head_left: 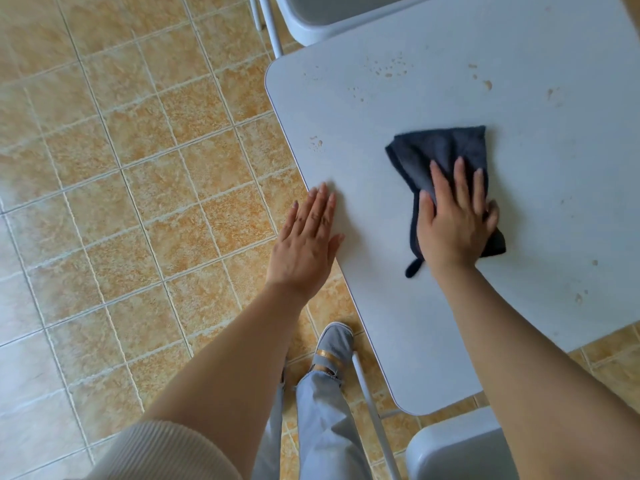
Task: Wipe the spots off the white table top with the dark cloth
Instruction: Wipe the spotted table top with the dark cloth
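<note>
The white table top [519, 57] fills the right side of the view. A folded dark cloth [440, 150] lies flat on it near the middle. My right hand [453, 223] presses flat on the cloth's near half, fingers spread. My left hand [308, 244] rests flat on the table's left edge, fingers together, holding nothing. Brownish spots [389, 69] are scattered beyond the cloth, more spots [487, 84] sit further right, a small cluster [316, 144] lies by the left edge, and faint marks [579, 298] show at the right.
A pale chair [311, 19] stands at the table's far side and another chair [453, 452] at its near corner. Orange floor tiles [138, 168] cover the left. My leg and grey shoe [332, 348] stand by the table edge.
</note>
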Demonstrator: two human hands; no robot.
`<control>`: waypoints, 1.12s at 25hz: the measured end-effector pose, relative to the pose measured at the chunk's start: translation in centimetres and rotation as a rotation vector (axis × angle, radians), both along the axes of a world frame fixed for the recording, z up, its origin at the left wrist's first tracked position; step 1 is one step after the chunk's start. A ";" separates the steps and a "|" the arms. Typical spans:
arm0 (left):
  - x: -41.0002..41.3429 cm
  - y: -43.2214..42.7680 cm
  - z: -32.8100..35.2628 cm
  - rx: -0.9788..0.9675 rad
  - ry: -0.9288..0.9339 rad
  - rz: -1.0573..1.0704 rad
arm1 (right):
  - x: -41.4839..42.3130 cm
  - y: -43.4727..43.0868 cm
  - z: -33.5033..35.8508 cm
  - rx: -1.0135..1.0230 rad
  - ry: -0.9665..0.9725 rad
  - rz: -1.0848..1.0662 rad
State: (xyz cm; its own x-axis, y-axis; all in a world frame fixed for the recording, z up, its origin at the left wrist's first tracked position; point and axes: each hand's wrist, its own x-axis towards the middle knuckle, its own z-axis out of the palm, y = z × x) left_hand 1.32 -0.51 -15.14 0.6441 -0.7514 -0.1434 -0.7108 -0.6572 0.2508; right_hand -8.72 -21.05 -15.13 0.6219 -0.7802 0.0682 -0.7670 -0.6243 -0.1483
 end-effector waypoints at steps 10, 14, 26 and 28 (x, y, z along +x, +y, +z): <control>0.2 -1.5 -0.2 0.024 -0.026 0.081 | 2.0 0.5 -0.1 -0.098 0.007 0.434; 0.2 -1.5 -0.3 0.030 -0.026 0.079 | 2.6 -2.1 0.3 -0.009 0.052 0.147; 0.9 0.2 -0.6 -0.031 -0.049 0.009 | 9.0 1.0 0.4 -0.084 0.052 0.633; 0.9 0.5 -0.6 -0.033 -0.048 0.005 | 6.2 -0.1 0.9 -0.091 0.073 0.611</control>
State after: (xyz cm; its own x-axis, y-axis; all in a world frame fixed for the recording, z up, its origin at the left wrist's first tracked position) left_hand 2.18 0.01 -15.70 0.6537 -0.7517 -0.0871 -0.7190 -0.6529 0.2382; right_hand -2.52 -21.15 -14.28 0.9597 -0.2748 0.0584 -0.2732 -0.9614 -0.0341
